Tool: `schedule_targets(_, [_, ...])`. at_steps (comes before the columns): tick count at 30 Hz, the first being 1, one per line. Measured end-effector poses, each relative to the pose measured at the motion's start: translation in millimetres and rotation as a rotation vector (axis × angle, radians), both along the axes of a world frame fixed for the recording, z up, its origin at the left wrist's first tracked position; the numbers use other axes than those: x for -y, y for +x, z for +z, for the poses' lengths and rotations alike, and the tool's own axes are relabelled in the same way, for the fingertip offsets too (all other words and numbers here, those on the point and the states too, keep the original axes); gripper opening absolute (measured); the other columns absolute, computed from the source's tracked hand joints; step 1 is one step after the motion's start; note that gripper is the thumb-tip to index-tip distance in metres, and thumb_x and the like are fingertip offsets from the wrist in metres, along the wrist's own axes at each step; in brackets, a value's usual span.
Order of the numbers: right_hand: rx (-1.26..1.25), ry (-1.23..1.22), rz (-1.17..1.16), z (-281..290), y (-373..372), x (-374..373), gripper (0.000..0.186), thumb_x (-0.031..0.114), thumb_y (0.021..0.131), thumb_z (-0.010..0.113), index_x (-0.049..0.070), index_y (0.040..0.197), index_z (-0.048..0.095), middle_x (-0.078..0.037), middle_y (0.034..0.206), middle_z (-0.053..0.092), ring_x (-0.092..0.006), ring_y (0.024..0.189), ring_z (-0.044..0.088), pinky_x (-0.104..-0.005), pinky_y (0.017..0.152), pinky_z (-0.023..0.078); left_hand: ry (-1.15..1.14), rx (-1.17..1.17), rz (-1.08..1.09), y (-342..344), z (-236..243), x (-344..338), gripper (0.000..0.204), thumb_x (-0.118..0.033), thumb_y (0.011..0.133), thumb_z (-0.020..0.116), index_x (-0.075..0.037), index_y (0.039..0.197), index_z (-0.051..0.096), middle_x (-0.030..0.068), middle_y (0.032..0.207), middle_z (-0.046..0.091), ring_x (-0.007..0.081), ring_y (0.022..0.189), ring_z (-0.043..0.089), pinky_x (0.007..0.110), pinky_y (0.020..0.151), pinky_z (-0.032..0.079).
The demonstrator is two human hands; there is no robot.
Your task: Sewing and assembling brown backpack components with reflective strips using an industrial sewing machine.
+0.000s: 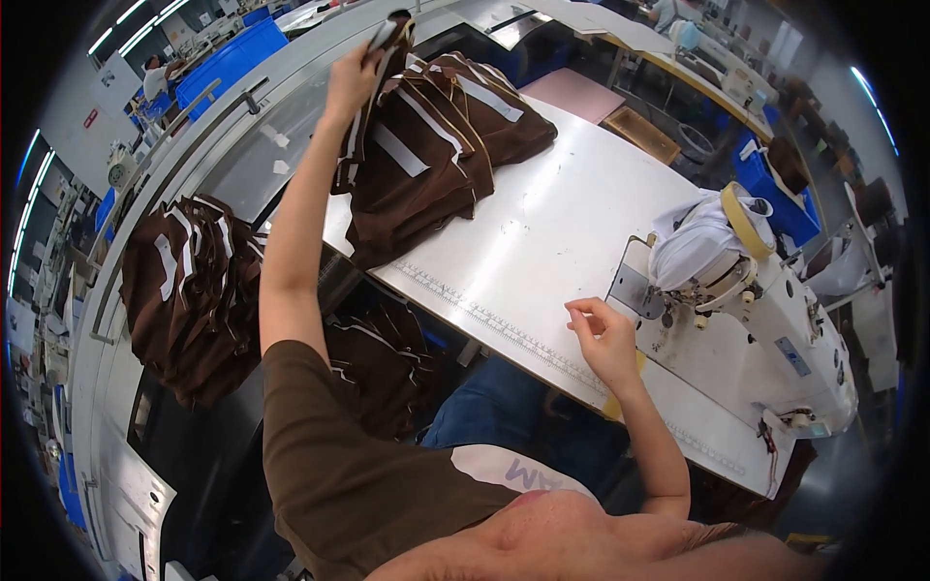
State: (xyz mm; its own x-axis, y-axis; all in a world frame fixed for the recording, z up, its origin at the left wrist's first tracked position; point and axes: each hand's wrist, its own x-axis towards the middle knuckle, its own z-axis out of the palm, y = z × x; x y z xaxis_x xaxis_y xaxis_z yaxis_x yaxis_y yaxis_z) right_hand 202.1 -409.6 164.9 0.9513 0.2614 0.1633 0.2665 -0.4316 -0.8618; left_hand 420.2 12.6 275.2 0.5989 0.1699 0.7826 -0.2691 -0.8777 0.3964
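At the far left of the white sewing table (542,232), my left hand (353,85) reaches up with its fingers closed on the raised edge of a brown fabric piece (395,60). Beneath it lies a pile of brown garment pieces (417,189) with white strips and light edging, spilling over the table's near edge. Over the white tabletop, my right hand (608,347) is loosely bent, with a gap between thumb and fingers and nothing visible in it. Just right of that hand stands a white sewing machine (790,339) with its metal plate (632,281).
Another brown stack (184,290) hangs on the left beside a metal rail. More brown pieces (378,363) lie below the table edge. White cloth (702,237) and a yellow tape roll (746,221) rest on the machine. Behind are blue bins (232,63) and other people.
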Motion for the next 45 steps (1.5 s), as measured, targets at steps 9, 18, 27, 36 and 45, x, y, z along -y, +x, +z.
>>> schedule_targets(9, [-0.293, 0.869, 0.264, 81.0, 28.5, -40.1, 0.052, 0.028, 0.093, 0.055, -0.005, 0.130, 0.040, -0.020, 0.114, 0.058, -0.0229, 0.105, 0.058, -0.0332, 0.086, 0.049, 0.098, -0.412, -0.556, -192.3, 30.5, 197.1, 0.024, -0.011, 0.085, 0.064, 0.001, 0.105, 0.063, 0.0071, 0.076, 0.065, 0.0101, 0.070, 0.060, 0.025, 0.058, 0.046])
schedule_targets(18, [0.140, -0.076, 0.351, 75.0, 27.9, 14.8, 0.026, 0.013, 0.089, 0.058, 0.004, 0.113, 0.056, -0.017, 0.086, 0.064, -0.0276, 0.083, 0.063, -0.0340, 0.077, 0.047, -0.436, -0.842, -0.981, -184.4, -18.8, 224.2, 0.040, -0.026, 0.095, 0.053, -0.004, 0.128, 0.049, 0.0007, 0.094, 0.059, 0.0041, 0.081, 0.054, 0.019, 0.062, 0.044])
schedule_targets(27, [0.442, -0.780, 0.426, 76.6, 3.5, 28.8, 0.016, 0.012, 0.085, 0.056, 0.004, 0.099, 0.053, -0.015, 0.074, 0.060, -0.0346, 0.072, 0.062, -0.0421, 0.061, 0.049, -0.961, -1.236, -1.206, -183.0, -27.2, 243.1, 0.042, -0.021, 0.093, 0.056, -0.004, 0.131, 0.046, 0.0068, 0.107, 0.062, 0.0093, 0.091, 0.060, 0.022, 0.072, 0.049])
schedule_targets(36, [0.411, -0.438, 0.381, 71.5, 11.1, 54.4, 0.038, 0.030, 0.080, 0.068, 0.004, 0.106, 0.058, -0.013, 0.092, 0.064, -0.0295, 0.079, 0.064, -0.0364, 0.067, 0.050, -1.094, -0.878, -1.010, -187.4, -11.6, 228.8, 0.032, -0.014, 0.091, 0.059, 0.003, 0.118, 0.057, 0.0131, 0.109, 0.065, 0.0155, 0.099, 0.062, 0.029, 0.080, 0.052])
schedule_targets(45, [0.004, 0.197, 0.162, 101.4, 8.6, 4.8, 0.022, 0.021, 0.084, 0.069, 0.001, 0.090, 0.061, -0.006, 0.077, 0.065, -0.0110, 0.065, 0.060, -0.0260, 0.062, 0.048, -1.140, -0.844, -1.071, -204.2, -7.6, 244.7, 0.020, -0.006, 0.086, 0.063, -0.003, 0.105, 0.058, 0.0015, 0.084, 0.062, 0.0078, 0.077, 0.061, 0.020, 0.064, 0.050])
